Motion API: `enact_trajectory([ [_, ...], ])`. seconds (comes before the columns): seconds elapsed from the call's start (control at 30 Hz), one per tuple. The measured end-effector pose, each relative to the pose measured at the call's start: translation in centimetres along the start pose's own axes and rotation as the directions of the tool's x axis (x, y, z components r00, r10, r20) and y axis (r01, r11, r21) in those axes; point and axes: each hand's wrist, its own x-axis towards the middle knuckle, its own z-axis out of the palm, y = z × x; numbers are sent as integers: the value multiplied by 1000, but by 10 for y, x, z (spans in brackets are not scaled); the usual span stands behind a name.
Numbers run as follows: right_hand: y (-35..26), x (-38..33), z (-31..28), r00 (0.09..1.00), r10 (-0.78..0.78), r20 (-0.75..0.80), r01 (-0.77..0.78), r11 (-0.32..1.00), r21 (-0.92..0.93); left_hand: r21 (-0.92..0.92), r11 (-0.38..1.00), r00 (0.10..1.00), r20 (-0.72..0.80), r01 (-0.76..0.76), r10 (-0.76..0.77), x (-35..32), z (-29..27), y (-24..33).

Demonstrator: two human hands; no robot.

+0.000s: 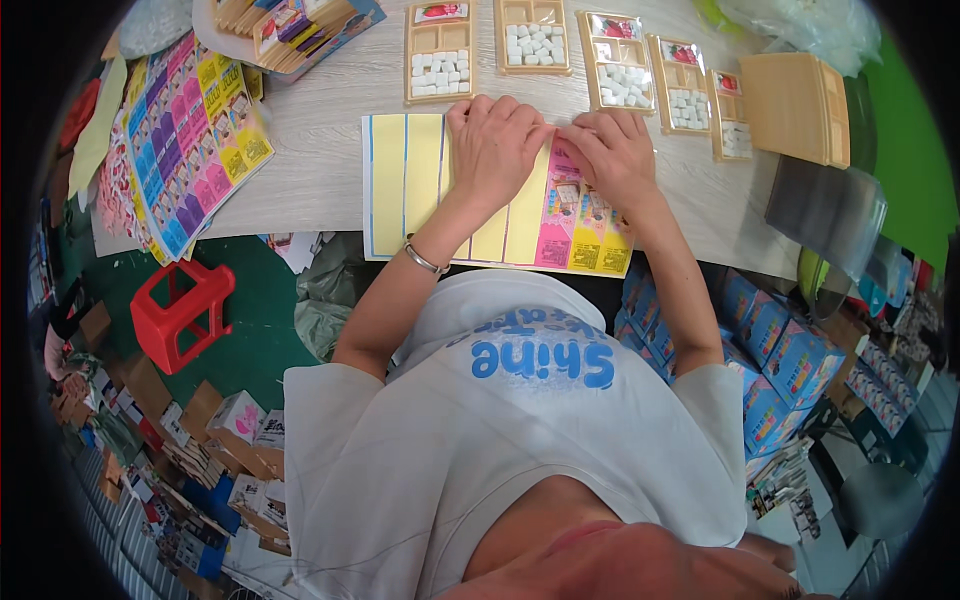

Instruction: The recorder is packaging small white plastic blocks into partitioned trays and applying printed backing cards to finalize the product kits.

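Touching yellow-and-pink printed sheet [523, 228], upper centre | with curled left hand [497, 150] and right hand [608, 155] | cannot tell whether pinching

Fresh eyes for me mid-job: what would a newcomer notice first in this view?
Probably the brightly striped sheet at the table's near edge, pale yellow with pink and yellow printed strips toward its right, under the left hand and right hand. Next, the red stool on the green floor at left, then five beige trays of small white pieces beyond the hands.

sheet [422, 200] partly hidden beneath both hands [497, 150]
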Motion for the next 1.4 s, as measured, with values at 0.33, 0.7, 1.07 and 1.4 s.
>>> enact_trajectory([
  [0.33,-62,28,-222,831,-413,374,-322,192,927,60,997,995,-90,49,-43,-6,-6,0],
  [0.7,-36,106,5,709,634,309,-532,194,824,-857,255,858,331,447,-393,-2,-105,-78],
  [1.07,-7,150,76,623,756,200,-738,484,470,-471,636,756,108,611,-646,68,-81,-129],
  [1.4,-16,155,83,744,666,53,-667,738,102,-183,754,771,34,630,-636,68,-75,-108],
])
